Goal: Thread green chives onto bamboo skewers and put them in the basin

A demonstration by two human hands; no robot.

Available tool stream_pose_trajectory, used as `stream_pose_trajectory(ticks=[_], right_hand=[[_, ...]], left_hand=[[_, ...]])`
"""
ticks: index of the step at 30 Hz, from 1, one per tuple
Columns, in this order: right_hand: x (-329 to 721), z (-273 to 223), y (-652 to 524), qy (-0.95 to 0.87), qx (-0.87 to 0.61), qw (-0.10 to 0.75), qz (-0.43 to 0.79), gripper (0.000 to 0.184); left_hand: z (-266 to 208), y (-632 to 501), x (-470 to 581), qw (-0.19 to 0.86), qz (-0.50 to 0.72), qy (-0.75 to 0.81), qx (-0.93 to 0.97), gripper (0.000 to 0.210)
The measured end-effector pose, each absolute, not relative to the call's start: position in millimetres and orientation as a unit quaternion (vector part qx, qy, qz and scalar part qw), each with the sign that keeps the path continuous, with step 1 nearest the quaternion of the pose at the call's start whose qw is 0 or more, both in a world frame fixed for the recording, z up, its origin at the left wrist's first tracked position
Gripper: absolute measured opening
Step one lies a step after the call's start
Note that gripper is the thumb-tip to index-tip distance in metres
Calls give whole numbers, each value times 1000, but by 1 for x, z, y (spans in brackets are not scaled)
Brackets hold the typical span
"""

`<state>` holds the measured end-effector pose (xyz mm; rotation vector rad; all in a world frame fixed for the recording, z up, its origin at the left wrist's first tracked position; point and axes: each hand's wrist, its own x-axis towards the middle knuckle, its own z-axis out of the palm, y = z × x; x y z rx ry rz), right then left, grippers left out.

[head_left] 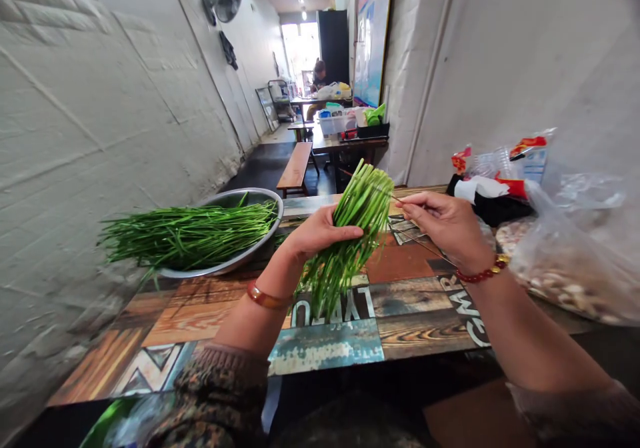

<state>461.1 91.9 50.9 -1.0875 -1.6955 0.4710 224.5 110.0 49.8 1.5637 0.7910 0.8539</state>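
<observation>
My left hand [320, 231] is closed round a bunch of Chinese chives [367, 198], its thumb lying across the stalks. The pale stalk ends point up and away, while the green leaves hang down over the table. Just right of the bunch, my right hand [443, 221] pinches a thin brown strand [423, 243] between thumb and forefinger. One end of the strand reaches the stalks; another length trails down below my fingers. More chives [195, 235] lie in a metal bowl [245, 263] on the left, their leaves spilling over its rim.
The patterned table [425, 301] stands between white walls. At right sit a clear plastic bag [580, 255] of pale pieces, possibly garlic, and dark cloth [495, 208]. Beyond are a bench [296, 165], a table with plastic boxes [335, 125], and a seated person [319, 75].
</observation>
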Motion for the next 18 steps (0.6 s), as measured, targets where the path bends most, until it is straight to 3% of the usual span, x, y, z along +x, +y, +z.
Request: stream_pose_trajectory(ticks=[4, 10, 13, 18], right_hand=[[459, 20, 99, -702, -458, 455, 301, 36], [442, -44, 98, -663, -443, 404, 448, 36], [433, -76, 99, -640, -459, 385, 481, 37], [429, -94, 99, -643, -473, 369, 476, 38]], left_hand=[[31, 110, 217, 624, 344, 367, 598, 37], [-10, 107, 190, 651, 258, 422, 576, 49], [-38, 112, 177, 589, 267, 485, 588, 60], [-59, 137, 180, 447, 342, 531, 634, 61]])
